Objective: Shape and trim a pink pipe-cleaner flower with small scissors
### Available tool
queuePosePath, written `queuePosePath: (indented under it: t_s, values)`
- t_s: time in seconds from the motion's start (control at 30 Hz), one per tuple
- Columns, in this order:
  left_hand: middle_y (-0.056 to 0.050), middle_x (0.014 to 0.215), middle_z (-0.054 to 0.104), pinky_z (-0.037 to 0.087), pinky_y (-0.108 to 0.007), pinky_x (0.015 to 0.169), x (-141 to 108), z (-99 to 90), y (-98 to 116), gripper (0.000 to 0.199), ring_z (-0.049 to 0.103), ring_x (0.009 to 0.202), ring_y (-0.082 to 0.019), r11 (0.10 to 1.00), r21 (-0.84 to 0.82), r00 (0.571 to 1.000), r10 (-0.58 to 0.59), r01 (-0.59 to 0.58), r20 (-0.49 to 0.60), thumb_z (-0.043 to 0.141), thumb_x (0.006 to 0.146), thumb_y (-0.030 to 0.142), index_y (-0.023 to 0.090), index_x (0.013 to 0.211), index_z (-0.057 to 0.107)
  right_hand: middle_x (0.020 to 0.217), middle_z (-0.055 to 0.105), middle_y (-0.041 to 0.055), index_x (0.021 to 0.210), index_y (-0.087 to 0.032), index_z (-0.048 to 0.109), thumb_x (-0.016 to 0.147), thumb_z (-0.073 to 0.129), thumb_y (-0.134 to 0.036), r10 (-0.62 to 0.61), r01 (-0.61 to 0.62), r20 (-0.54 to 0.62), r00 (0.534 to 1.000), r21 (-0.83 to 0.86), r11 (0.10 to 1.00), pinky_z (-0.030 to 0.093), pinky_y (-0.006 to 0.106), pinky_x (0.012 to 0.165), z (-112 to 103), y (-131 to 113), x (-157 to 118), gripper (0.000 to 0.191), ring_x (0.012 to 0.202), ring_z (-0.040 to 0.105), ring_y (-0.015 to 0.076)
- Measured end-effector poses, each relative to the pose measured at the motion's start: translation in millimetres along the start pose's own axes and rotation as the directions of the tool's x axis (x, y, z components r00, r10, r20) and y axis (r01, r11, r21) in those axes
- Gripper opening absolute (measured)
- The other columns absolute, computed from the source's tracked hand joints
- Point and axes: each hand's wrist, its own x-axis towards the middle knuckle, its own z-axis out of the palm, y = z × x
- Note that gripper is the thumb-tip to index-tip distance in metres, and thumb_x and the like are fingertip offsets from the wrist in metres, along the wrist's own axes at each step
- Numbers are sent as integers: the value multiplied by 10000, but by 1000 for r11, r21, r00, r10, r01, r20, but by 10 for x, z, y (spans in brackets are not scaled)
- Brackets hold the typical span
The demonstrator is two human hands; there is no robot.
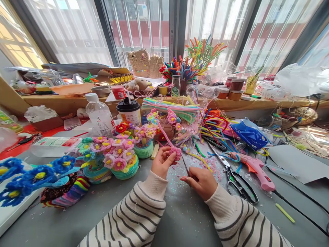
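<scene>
Near the middle of the grey table, my left hand (163, 162) pinches a pink fuzzy flower (175, 153), from which a long pink pipe cleaner (165, 133) rises up and to the left. My right hand (201, 180) is closed around the handles of small scissors (185, 165). Their narrow blades point up and left, close to the right side of the pink flower. My right fingers partly hide the handles. Pink and glittery scraps lie on the table beneath and beyond both hands.
Pots of pipe-cleaner flowers (119, 152) and a blue-flowered pot (64, 190) stand left. Large black scissors (235, 178), a pink glue gun (259, 171) and its cable lie right. Behind are a lidded cup (129, 111), a plastic bottle (99, 115) and bundled pipe cleaners (171, 109).
</scene>
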Motion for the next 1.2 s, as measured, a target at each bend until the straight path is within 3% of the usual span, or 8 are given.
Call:
queuePosePath:
  t_s: [0.37,0.57,0.83,1.2]
  values:
    - [26,562,574,415,-170,431,-12,17,5,290,536,481,-77,999,-36,999,15,-17,-45,646,504,218,141,731,483,400,303,-58,460,-179,287,704,395,-478,47,-45,-17,999,71,996,214,179,389,-17,9,4,400,382,278,66]
    - [16,545,576,428,-192,452,-40,39,8,264,525,475,-80,1000,-20,1000,-19,20,25,662,478,199,131,666,489,420,344,-48,503,-167,379,717,290,-547,13,-24,77,997,145,989,223,187,389,-26,0,2,445,394,325,75]
    - [25,540,552,411,-177,425,-58,57,-11,235,500,472,-68,1000,6,997,1,-2,78,651,493,169,128,661,493,418,341,-47,498,-168,362,712,290,-549,6,-27,112,994,193,981,223,190,388,-43,-27,1,443,394,312,74]
    - [31,524,538,409,-179,428,-61,56,-4,254,497,463,-68,999,36,997,-5,3,72,645,499,191,136,678,474,397,302,-58,466,-183,265,712,369,-465,23,-27,35,999,144,989,220,184,394,-49,-30,16,388,391,274,70]
